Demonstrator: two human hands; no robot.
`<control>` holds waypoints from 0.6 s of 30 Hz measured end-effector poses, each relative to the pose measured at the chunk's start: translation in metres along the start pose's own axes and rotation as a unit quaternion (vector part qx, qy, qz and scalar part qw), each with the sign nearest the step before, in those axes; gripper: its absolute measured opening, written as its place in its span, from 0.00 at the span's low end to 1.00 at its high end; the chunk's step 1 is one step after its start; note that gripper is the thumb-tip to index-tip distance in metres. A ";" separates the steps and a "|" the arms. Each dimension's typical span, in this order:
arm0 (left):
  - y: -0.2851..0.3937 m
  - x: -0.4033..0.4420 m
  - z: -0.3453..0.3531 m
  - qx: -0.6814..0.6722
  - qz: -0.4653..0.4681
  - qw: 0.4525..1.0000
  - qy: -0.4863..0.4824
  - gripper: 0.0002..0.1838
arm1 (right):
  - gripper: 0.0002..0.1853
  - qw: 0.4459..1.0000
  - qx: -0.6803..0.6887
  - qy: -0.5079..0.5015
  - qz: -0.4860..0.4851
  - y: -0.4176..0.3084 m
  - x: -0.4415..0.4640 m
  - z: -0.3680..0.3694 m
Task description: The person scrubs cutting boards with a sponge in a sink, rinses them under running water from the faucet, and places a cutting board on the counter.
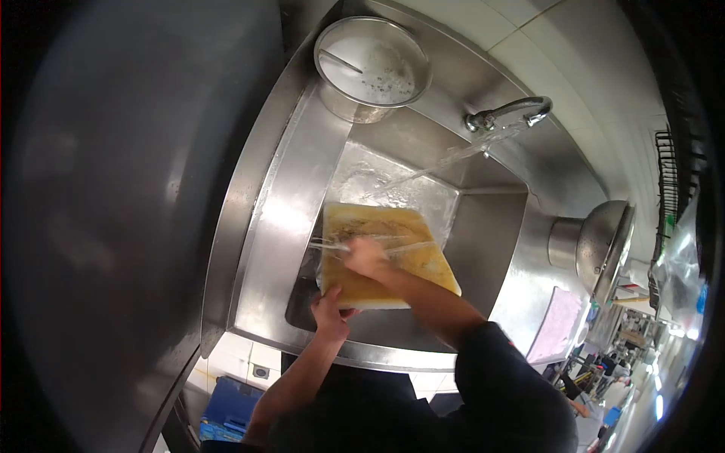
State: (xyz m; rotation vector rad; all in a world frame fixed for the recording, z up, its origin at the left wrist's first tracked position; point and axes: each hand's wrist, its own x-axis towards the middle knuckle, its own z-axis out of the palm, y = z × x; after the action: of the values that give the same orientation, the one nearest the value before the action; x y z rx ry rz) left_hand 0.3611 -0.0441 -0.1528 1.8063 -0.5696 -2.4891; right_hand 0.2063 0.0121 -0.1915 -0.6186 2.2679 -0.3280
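A thick yellow cutting board [393, 281] with pale edges lies tilted over the stainless steel sink [483, 226]. Its surface has darker brownish patches. My left hand [330, 312] grips the near left corner of the board, thumb on top. Over the board's left half, my right hand [366, 257] is closed around a thin, pale tool [326, 245]. Motion blurs that tool, and its kind cannot be made out. Behind the board, water runs from the curved faucet [517, 109] into the sink.
A steel pot [355, 112] with foamy liquid and a utensil handle stands at the sink's far left corner. To the right are a metal bowl-like vessel [600, 245] and a pink cloth [555, 323]. A blue crate [234, 404] sits on the floor. Other people appear far right.
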 end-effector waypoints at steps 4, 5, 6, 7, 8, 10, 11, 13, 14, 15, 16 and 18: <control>0.002 0.007 -0.001 -0.006 -0.026 0.999 0.026 0.20 | 0.20 0.985 -0.003 -0.043 0.170 0.098 -0.082 -0.085; 0.004 0.003 -0.001 -0.006 -0.032 0.999 0.015 0.20 | 0.20 0.984 -0.003 -0.042 0.172 0.094 -0.087 -0.082; 0.005 0.002 0.003 -0.009 -0.036 0.999 0.003 0.20 | 0.20 0.981 0.009 -0.025 0.191 0.092 -0.091 -0.079; 0.006 0.003 0.007 -0.012 -0.038 0.999 0.001 0.20 | 0.19 0.977 0.020 -0.009 0.212 0.090 -0.092 -0.075; 0.005 0.001 0.008 0.002 -0.033 0.999 0.011 0.20 | 0.18 0.996 0.079 -0.007 0.049 0.045 -0.091 -0.065; 0.003 -0.004 0.006 0.019 -0.029 0.999 0.027 0.20 | 0.13 0.997 -0.021 0.056 -0.052 -0.002 -0.050 0.014; 0.007 -0.003 0.008 0.027 -0.026 0.999 0.010 0.19 | 0.13 0.997 -0.019 0.058 -0.053 -0.002 -0.051 0.009; 0.016 -0.004 0.008 0.048 -0.026 0.999 -0.004 0.19 | 0.13 0.997 -0.018 0.035 -0.062 -0.007 -0.061 -0.002; 0.017 -0.006 0.010 0.023 -0.019 1.000 -0.003 0.19 | 0.13 0.997 -0.027 0.055 -0.043 0.030 -0.071 -0.007; 0.012 -0.010 0.010 -0.002 -0.019 1.000 0.000 0.20 | 0.13 0.997 -0.038 0.071 -0.020 0.083 -0.091 -0.018; 0.006 -0.011 0.006 -0.002 -0.031 1.000 0.002 0.20 | 0.12 0.995 -0.058 0.057 0.049 0.118 -0.111 -0.046; 0.006 -0.004 0.009 -0.020 -0.018 1.000 0.008 0.20 | 0.12 0.988 -0.082 0.052 0.121 0.129 -0.124 -0.070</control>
State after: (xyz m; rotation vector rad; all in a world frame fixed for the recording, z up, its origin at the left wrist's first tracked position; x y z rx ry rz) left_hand 0.3526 -0.0465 -0.1446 1.8372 -0.4878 -2.4863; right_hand 0.1870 0.1895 -0.1212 -0.4094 2.4564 -0.0554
